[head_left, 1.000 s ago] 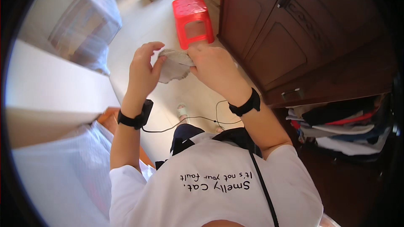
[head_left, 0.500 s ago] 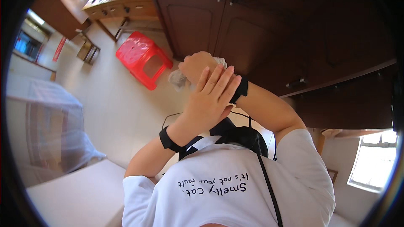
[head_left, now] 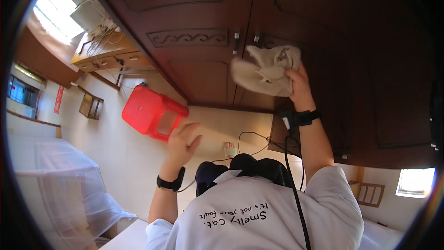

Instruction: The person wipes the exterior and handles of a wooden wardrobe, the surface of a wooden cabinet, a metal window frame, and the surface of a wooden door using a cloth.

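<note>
A crumpled beige cloth (head_left: 264, 75) hangs from my right hand (head_left: 300, 85), whose fingers are closed on its right edge. The cloth is raised in front of the dark brown wooden cabinet (head_left: 199, 81), close below its two door handles; whether it touches the doors I cannot tell. My left hand (head_left: 183, 143) is apart from the cloth, lower and to the left, near the red plastic stool (head_left: 143, 106). Its fingers are spread and hold nothing. Each wrist wears a black band.
On the left stands a wooden desk (head_left: 108, 48) with cables on it, and a small wooden chair (head_left: 90, 104). Sheer white netting (head_left: 69, 176) hangs at the lower left. A black cable (head_left: 252, 133) loops in front of me, near a foot (head_left: 230, 150).
My hands were together, the left lying over the right wrist. They have come apart: the right has risen up and right with the cloth, the left has moved left and down.
</note>
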The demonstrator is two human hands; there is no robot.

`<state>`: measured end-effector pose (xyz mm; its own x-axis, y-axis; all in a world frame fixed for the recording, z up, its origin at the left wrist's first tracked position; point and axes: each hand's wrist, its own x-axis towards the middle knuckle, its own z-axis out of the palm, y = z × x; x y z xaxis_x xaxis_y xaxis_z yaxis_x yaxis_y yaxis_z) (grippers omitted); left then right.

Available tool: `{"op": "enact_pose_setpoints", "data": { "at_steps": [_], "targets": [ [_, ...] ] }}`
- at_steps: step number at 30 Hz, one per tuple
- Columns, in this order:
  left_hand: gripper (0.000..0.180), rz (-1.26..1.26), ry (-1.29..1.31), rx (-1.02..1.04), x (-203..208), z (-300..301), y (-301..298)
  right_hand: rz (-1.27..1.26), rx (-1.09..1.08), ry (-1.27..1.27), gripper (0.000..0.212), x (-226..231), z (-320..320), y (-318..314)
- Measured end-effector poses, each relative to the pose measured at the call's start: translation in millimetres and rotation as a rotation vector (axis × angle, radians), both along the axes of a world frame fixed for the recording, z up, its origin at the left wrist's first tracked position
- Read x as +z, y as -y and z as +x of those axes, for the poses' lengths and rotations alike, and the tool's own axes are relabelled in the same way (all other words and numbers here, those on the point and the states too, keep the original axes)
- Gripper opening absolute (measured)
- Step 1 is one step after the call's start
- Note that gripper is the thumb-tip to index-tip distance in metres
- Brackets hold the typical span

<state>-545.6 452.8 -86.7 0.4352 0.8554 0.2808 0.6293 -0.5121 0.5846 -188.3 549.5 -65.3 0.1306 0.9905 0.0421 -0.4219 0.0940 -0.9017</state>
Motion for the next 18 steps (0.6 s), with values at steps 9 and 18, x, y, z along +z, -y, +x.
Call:
{"op": "enact_pose_setpoints", "data": {
  "at_steps": [9, 18],
  "targets": [
    [0.025, -0.27, 0.078, -0.007, -9, 9, -149, 0.32, -0.485, 1.791, 0.034, 46, -44, -72],
    [0.041, -0.067, 0.299, -0.192, -10, 95, -237, 0.006, -0.468, 1.746, 0.034, 33, -22, -45]
  ]
}}
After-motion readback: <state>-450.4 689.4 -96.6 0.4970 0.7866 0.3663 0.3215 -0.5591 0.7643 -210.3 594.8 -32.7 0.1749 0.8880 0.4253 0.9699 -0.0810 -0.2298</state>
